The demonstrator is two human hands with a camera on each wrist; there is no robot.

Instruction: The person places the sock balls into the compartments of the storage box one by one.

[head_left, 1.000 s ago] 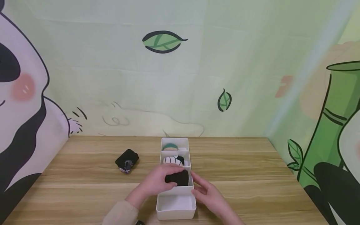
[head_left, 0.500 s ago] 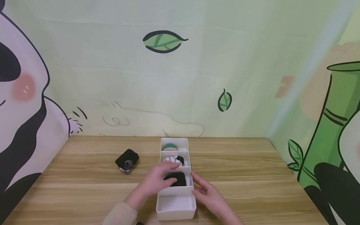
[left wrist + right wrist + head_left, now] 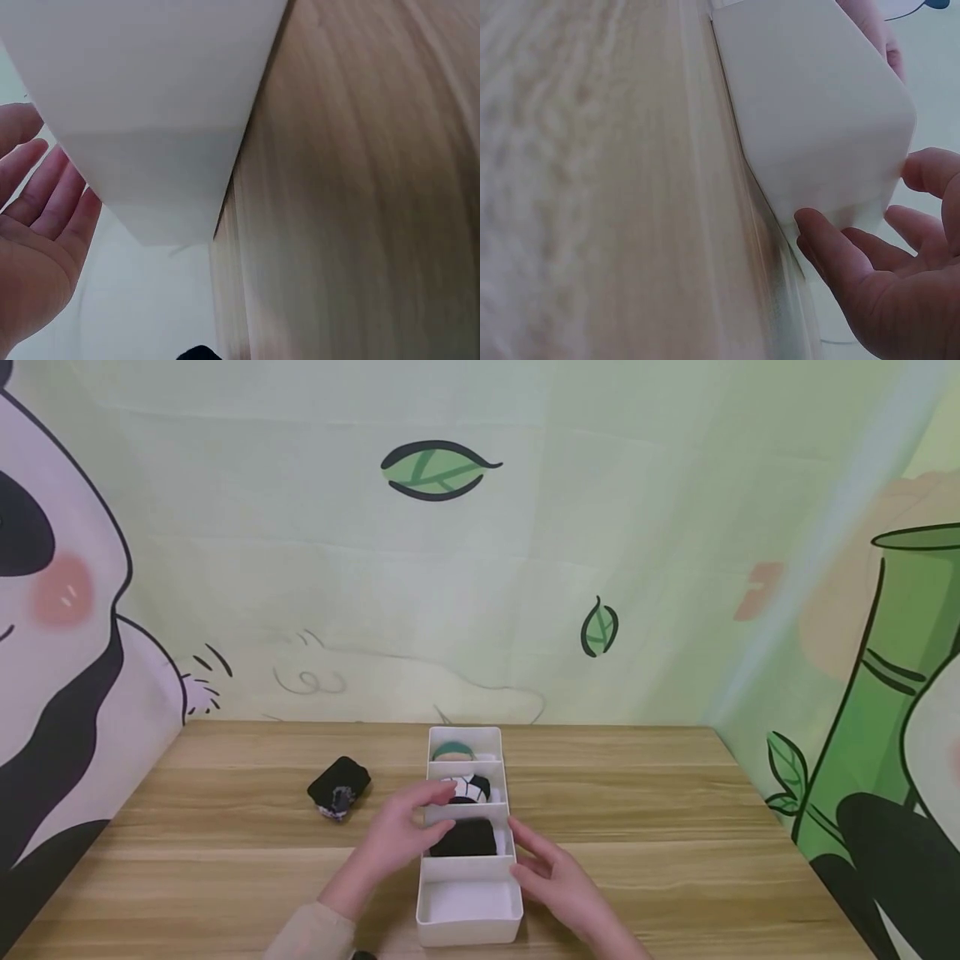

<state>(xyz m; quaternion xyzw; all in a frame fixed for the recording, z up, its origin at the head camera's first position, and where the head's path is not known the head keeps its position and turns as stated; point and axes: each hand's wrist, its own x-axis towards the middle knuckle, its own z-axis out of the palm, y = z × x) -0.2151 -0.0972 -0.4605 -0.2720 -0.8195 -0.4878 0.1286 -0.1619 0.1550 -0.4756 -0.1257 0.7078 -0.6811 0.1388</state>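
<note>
The black folded bundle (image 3: 463,837) lies in the third compartment from the far end of a white divided box (image 3: 469,933), beside the divider that closes off the nearest compartment. The left hand (image 3: 396,833) is at the box's left side, its fingers parted and released, holding nothing; the thumb tip is right at the bundle's left edge, and contact cannot be confirmed. Its forefinger reaches over the second compartment, in front of a black-and-white bundle (image 3: 474,790). The right hand (image 3: 555,881) is at the box's right side, fingers relaxed and spread, not clenched; the right wrist view shows fingertips against the outer wall.

The farthest compartment contains a green-and-beige item (image 3: 453,751). The box stands on a wood-grain table (image 3: 637,785). Left of it, well apart, lies a black bundle with a grey patterned patch (image 3: 340,787). A beige sleeve (image 3: 311,933) covers the left forearm. Behind the table hangs a pale green backdrop (image 3: 300,527) printed with leaves, a panda (image 3: 150,668) at left and bamboo (image 3: 862,735) at right.
</note>
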